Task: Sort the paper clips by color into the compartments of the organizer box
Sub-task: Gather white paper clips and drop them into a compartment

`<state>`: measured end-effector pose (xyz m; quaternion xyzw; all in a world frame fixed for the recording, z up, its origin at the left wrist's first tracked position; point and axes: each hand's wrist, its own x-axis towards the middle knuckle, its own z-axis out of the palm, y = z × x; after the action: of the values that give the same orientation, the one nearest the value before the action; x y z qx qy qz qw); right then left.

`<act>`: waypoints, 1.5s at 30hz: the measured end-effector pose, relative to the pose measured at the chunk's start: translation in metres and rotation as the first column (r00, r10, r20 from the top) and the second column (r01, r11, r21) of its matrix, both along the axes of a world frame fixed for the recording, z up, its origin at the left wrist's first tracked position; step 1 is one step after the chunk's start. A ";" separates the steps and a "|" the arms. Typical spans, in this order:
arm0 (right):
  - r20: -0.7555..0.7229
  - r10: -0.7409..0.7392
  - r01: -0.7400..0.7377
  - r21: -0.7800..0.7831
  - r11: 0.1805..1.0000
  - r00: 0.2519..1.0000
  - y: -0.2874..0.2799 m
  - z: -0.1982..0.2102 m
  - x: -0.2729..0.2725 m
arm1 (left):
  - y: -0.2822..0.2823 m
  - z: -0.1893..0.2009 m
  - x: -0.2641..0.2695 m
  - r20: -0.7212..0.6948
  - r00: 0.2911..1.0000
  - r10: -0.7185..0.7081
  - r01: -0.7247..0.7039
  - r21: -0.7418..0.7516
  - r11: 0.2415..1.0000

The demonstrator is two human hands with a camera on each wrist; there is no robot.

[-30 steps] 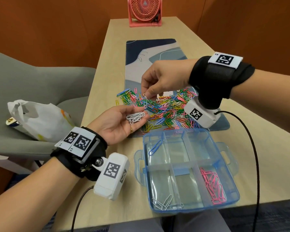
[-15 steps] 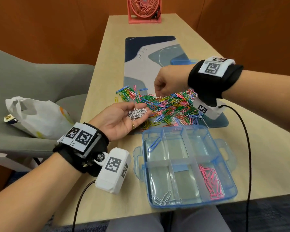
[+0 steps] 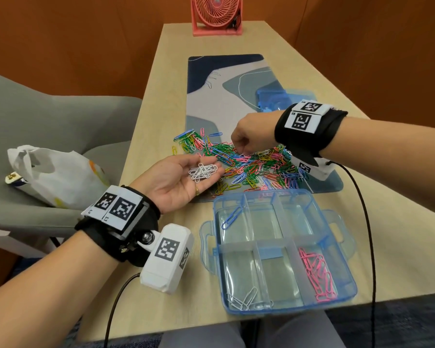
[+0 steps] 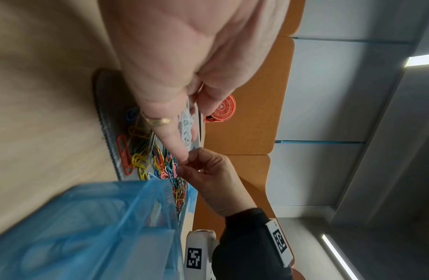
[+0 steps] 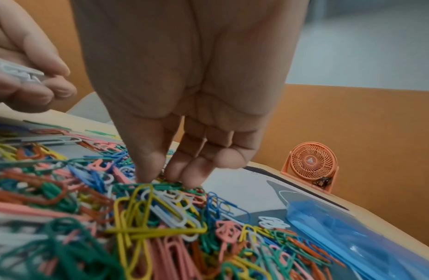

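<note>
A heap of mixed-colour paper clips (image 3: 251,164) lies on the near end of a desk mat. My left hand (image 3: 176,182) is held palm up beside it, fingers straight, with a small bunch of white clips (image 3: 202,172) lying loose on them. My right hand (image 3: 236,150) reaches down into the heap; in the right wrist view its thumb and fingertips (image 5: 146,176) pinch at a clip whose colour I cannot tell. The blue organizer box (image 3: 347,259) stands open in front of me. It holds a blue clip (image 3: 230,218) far left, white clips (image 3: 246,301) near left and pink clips (image 3: 317,277) near right.
The box's blue lid (image 3: 279,96) lies on the mat (image 3: 226,96) behind my right wrist. A pink fan (image 3: 216,13) stands at the table's far end. A white plastic bag (image 3: 55,177) sits on the grey chair to the left. Cables trail from both wrists.
My right hand left my left palm, moved right and down, and now digs into the heap. My left hand stays palm up with the white clips.
</note>
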<state>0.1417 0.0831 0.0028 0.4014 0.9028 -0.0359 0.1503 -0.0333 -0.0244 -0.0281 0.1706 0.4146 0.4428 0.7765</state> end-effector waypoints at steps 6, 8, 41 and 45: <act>-0.014 -0.023 0.022 -0.044 0.999 1.000 0.001 -0.001 0.003 | -0.001 -0.001 -0.001 -0.018 1.000 -0.001 0.001 -0.001 1.000; -0.077 -0.073 0.066 -0.080 0.995 0.994 0.001 0.004 0.005 | -0.001 0.000 -0.002 -0.022 1.000 -0.002 0.002 0.001 1.000; -0.156 -0.175 0.164 -0.085 0.983 0.972 -0.005 0.019 0.021 | -0.007 -0.004 0.003 -0.093 0.996 0.003 -0.002 0.002 1.000; -0.194 -0.042 0.015 -0.140 0.990 0.980 -0.024 0.018 0.006 | -0.005 -0.001 -0.002 -0.088 0.996 0.029 -0.031 -0.016 0.999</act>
<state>0.1478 0.0593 0.0209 0.3975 0.9027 -0.1396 0.0873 -0.0357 -0.0293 -0.0294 0.1768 0.4545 0.4428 0.7524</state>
